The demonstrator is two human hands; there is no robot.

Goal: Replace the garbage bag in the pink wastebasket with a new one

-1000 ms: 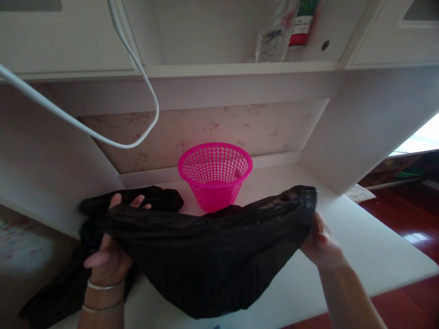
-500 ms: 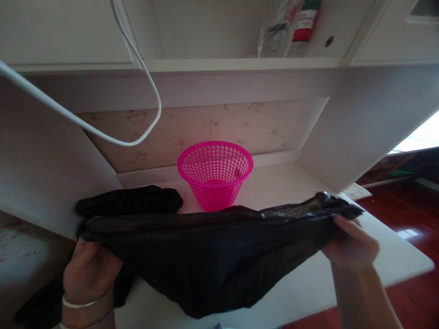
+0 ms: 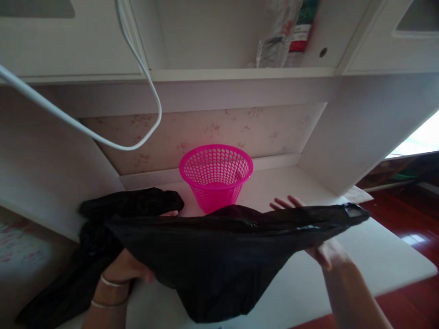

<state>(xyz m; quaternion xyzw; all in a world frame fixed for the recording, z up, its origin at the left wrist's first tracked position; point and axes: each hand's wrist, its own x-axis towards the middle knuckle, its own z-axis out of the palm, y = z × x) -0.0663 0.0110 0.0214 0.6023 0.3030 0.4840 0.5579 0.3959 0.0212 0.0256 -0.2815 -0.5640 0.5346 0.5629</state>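
A black plastic bag point(image 3: 219, 256) stretches out wide in the air in front of me. My left hand point(image 3: 126, 269), with two bands at the wrist, holds its left part; the thumb is in front and fingertips show behind the top edge. My right hand point(image 3: 327, 256) holds the right part between its thumb and long fingers, whose tips stick out above the edge. The bag hides much of both hands. Just beyond it, a pink perforated basket point(image 3: 216, 183) stands upright on the white desk point(image 3: 370, 260), its base partly covered by the bag.
More black plastic point(image 3: 133, 201) lies bunched at the left of the desk. A white cable point(image 3: 126, 147) loops down at the upper left. Above, an open shelf point(image 3: 206, 36) holds clear packaging point(image 3: 274, 50) and a red-and-green package point(image 3: 302, 32). Panels flank the desk.
Both hands have moved inward from the bag's ends, their fingers now reaching behind it. The basket has stayed where it was.
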